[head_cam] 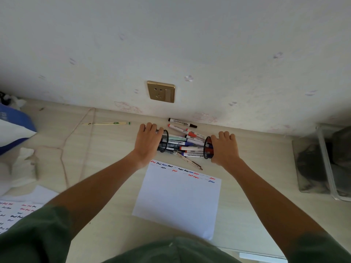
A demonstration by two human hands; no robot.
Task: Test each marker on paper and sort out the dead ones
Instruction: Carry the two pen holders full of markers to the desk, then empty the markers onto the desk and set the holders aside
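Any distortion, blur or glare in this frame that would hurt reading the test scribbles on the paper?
Head view: wide-angle lens bends the wall and desk edge; light is soft and even, no glare on the paper. The scribbles along its far edge show colours, but faint ones are hard to read. The left hand and right hand look reasonably sharp; frame edges are softer.

Both hands are down on the desk [106, 186], each gripping a black mesh pen cup tipped on its side, mouths facing each other: left hand [147, 143] on the left cup [163, 140], right hand [226, 147] on the right cup [208, 148]. Between them lies a heap of markers [187, 144]. Just in front, a white sheet [178, 200] carries red, blue and black squiggles along its far edge. One black marker [182, 122] lies apart by the wall.
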